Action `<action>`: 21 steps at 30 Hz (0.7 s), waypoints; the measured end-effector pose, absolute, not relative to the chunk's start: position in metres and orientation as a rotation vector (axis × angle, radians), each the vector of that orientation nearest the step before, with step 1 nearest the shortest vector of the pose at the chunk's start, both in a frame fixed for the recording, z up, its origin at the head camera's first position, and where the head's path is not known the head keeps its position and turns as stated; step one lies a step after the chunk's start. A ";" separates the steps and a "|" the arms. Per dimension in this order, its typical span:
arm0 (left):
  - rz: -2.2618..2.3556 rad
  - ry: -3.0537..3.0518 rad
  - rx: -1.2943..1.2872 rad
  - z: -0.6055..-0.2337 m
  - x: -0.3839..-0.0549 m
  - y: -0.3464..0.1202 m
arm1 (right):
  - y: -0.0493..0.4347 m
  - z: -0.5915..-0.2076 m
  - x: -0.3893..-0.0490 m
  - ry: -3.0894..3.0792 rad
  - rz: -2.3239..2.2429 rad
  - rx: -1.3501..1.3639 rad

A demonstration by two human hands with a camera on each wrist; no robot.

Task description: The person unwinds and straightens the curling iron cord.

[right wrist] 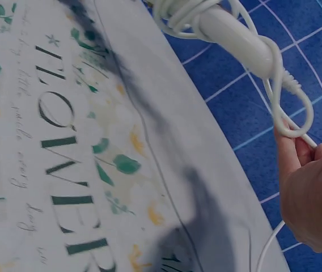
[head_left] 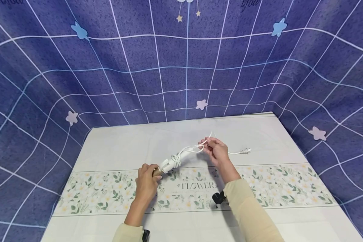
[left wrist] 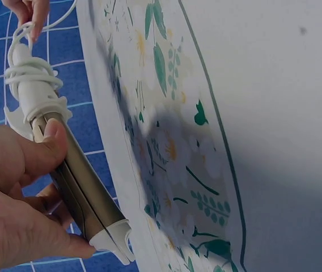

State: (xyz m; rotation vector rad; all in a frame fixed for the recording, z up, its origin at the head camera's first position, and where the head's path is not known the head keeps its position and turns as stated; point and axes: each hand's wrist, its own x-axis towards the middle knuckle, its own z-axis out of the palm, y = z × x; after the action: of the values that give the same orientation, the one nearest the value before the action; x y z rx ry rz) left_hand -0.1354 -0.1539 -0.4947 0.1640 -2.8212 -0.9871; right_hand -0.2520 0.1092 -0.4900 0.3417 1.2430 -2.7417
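A white curling iron [head_left: 169, 164] with a gold-brown barrel [left wrist: 81, 175] is held up above the table. My left hand [head_left: 146, 180] grips it by the barrel, thumb on one side and fingers on the other. White cord [left wrist: 33, 73] is wound in several turns around the handle. At the handle's end, my right hand [head_left: 216, 151] pinches a loop of the cord [right wrist: 288, 127] between thumb and fingers. The cord's free end runs out to the right of that hand to a plug [head_left: 245, 151] with a clear body.
Beneath the hands lies a white tablecloth [head_left: 118, 144] with a floral band and the word FLOWER. A dark blue curtain [head_left: 175, 80] with grid lines and stars hangs behind the table and on both sides. Black wrist devices [head_left: 218, 197] sit at both sleeves.
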 end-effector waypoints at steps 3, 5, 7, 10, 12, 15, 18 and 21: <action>-0.959 -2.845 0.171 -0.495 -0.135 -0.153 | 0.114 -0.486 -0.253 1.234 -2.801 0.322; -0.951 -2.856 0.186 -0.495 -0.135 -0.154 | 0.117 -0.483 -0.253 1.234 -2.828 0.298; -0.954 -2.851 0.203 -0.496 -0.135 -0.155 | 0.120 -0.480 -0.252 1.253 -2.836 0.282; -0.984 -2.832 0.246 -0.495 -0.136 -0.156 | 0.126 -0.477 -0.249 1.319 -2.807 0.284; -1.012 -2.820 0.285 -0.494 -0.136 -0.158 | 0.131 -0.476 -0.248 1.355 -2.779 0.310; -1.062 -2.809 0.339 -0.491 -0.135 -0.162 | 0.140 -0.477 -0.249 1.393 -2.738 0.379; -1.090 -2.804 0.358 -0.489 -0.136 -0.169 | 0.151 -0.478 -0.252 1.397 -2.725 0.474; -1.093 -2.807 0.343 -0.489 -0.135 -0.176 | 0.162 -0.478 -0.256 1.371 -2.730 0.556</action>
State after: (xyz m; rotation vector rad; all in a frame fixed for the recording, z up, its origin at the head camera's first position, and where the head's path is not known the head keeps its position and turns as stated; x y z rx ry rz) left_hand -0.1353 -0.1764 -0.4888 0.3430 -2.8073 -1.0928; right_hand -0.2556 0.1620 -0.4776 0.5555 1.3710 -2.7297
